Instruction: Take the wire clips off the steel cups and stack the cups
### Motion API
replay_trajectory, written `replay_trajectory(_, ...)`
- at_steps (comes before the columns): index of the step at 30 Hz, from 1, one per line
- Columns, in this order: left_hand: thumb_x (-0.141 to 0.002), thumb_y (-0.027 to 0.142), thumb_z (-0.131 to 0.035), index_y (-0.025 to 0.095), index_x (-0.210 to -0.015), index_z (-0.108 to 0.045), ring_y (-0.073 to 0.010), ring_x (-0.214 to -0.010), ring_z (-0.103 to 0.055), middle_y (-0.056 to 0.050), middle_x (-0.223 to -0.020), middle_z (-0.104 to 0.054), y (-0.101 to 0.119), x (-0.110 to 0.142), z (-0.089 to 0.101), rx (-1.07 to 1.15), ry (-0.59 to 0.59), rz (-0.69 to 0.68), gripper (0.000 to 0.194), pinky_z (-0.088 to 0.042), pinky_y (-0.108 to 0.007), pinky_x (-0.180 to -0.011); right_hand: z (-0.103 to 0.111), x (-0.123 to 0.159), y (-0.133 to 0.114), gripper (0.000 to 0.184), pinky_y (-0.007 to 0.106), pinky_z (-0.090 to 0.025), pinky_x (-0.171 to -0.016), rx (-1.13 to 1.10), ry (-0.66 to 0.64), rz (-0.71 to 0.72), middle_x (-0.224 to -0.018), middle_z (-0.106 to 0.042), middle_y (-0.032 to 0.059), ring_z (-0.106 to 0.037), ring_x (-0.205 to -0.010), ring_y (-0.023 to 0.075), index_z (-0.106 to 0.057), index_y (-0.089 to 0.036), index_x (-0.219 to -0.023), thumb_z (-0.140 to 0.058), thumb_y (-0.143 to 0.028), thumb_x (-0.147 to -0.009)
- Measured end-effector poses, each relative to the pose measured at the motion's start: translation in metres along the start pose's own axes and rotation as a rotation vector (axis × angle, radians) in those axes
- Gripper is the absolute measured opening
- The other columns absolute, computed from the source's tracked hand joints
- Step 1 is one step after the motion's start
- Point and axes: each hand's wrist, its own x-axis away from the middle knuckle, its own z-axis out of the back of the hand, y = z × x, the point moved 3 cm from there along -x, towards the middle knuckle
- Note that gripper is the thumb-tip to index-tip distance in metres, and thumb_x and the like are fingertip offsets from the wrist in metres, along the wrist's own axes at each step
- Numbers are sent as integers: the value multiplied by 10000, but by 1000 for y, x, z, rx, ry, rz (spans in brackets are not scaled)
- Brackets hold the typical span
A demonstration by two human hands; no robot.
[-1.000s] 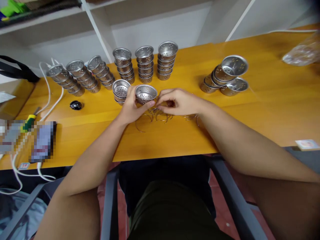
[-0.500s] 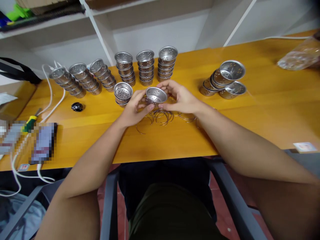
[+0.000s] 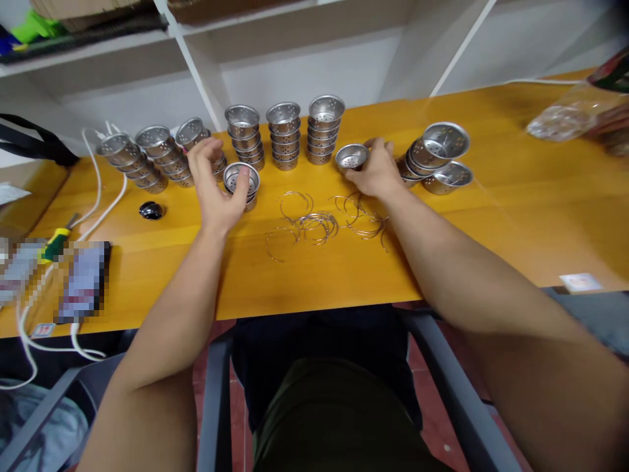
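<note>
My right hand point(image 3: 377, 169) grips a small perforated metal cup point(image 3: 350, 157) by its right side, its mouth facing up, to the right of the back row of stacks. My left hand point(image 3: 213, 180) is open, with thumb and fingers spread about a short stack of perforated cups point(image 3: 242, 178). The thumb crosses in front of the top cup's mouth; whether it touches the cup I cannot tell. Between the hands, several loose thin wire rings point(image 3: 319, 226) lie on the table.
Taller cup stacks point(image 3: 284, 134) stand along the back, some leaning at left. More cups point(image 3: 445, 147) are stacked at right. A black shiny object point(image 3: 152, 210), a screwdriver point(image 3: 56, 244) and white cables lie left. Another person's hand point(image 3: 614, 124) is near a plastic bag point(image 3: 563, 118) at far right.
My hands have parted. The right hand has carried the cup rightward, while the left has let go of it and moved left to the short stack. More wire rings are now uncovered.
</note>
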Motion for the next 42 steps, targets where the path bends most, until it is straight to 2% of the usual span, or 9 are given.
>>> replay_trajectory(4, -1032, 901, -880, 359, -1730, -595, -510, -1808, -517, -177, -1803, -604, -13, 1, -6, 39, -64, 52, 928, -503, -776, -1515, -2, -5, 4, 804, 597, -572, -1400, -180, 89, 98, -1543, -697, 276, -716, -1600, 490, -655, -173, -1603, -1079, -539, -1026)
replay_trajectory(8, -890, 802, -1075, 312, -1786, -539, -543, -1834, -507, -205, -1830, -587, -27, 6, -10, 49, -153, 97, 1152, -420, -797, -1575, 7, 3, -10, 940, 684, -587, -1368, -1, 80, 23, -1682, -641, 367, -767, -1496, 529, -578, -104, -1708, -1089, -377, -967)
replay_trajectory(13, -673, 593, -1238, 249, -1804, -480, -597, -1864, -493, -273, -1932, -520, -52, 15, -15, 40, -247, 207, 1403, -334, -838, -1611, 10, 17, -34, 323, 733, -654, -1304, 14, -74, 181, -1315, -836, 221, -818, -1316, 486, -781, -222, -1346, -893, -372, -1082)
replay_trajectory(17, -792, 620, -1179, 250, -1817, -458, -542, -1856, -539, -236, -1939, -544, -59, 15, -15, 113, -261, 238, 1306, -390, -818, -1585, 8, 17, -33, 287, 798, -593, -1382, -14, -111, 198, -1387, -850, 262, -798, -1418, 532, -821, -197, -1305, -868, -383, -1091)
replay_trajectory(26, -855, 721, -1131, 281, -1773, -489, -537, -1809, -620, -233, -1816, -685, -36, 14, -18, 53, -222, 154, 1204, -459, -760, -1570, 11, 21, -35, 253, 729, -689, -1250, -58, -152, 218, -1265, -895, 221, -862, -1263, 468, -858, -191, -1241, -856, -371, -1063)
replay_trajectory(30, -885, 715, -1110, 300, -1776, -475, -544, -1856, -559, -209, -1848, -645, -31, 10, -15, 36, -195, 174, 1170, -411, -767, -1604, 11, 29, -44, 189, 710, -680, -1286, -74, -191, 218, -1289, -900, 222, -862, -1339, 481, -839, -210, -1210, -826, -343, -1077)
replay_trajectory(33, -935, 834, -1057, 314, -1788, -415, -508, -1869, -522, -184, -1869, -595, -30, 4, -11, 70, -134, 97, 1188, -401, -788, -1600, 16, 33, -52, 242, 713, -665, -1313, -97, -156, 257, -1369, -891, 240, -852, -1363, 490, -846, -207, -1252, -818, -399, -1105)
replay_trajectory(37, -890, 1004, -1003, 346, -1723, -400, -477, -1759, -627, -150, -1756, -644, -22, 2, -17, 201, -137, -92, 1222, -520, -794, -1498, 26, 47, -74, 406, 709, -733, -1221, -198, -90, 452, -1474, -851, 212, -862, -1238, 444, -864, -268, -1375, -768, -606, -1173)
replay_trajectory(42, -939, 827, -1040, 397, -1752, -474, -490, -1635, -732, -129, -1693, -707, 12, 17, -35, 148, -259, -176, 1080, -612, -798, -1406, 23, 97, -118, 428, 637, -782, -1112, -387, -176, 849, -1689, -771, 150, -846, -1355, 398, -797, -344, -1609, -703, -507, -1225)
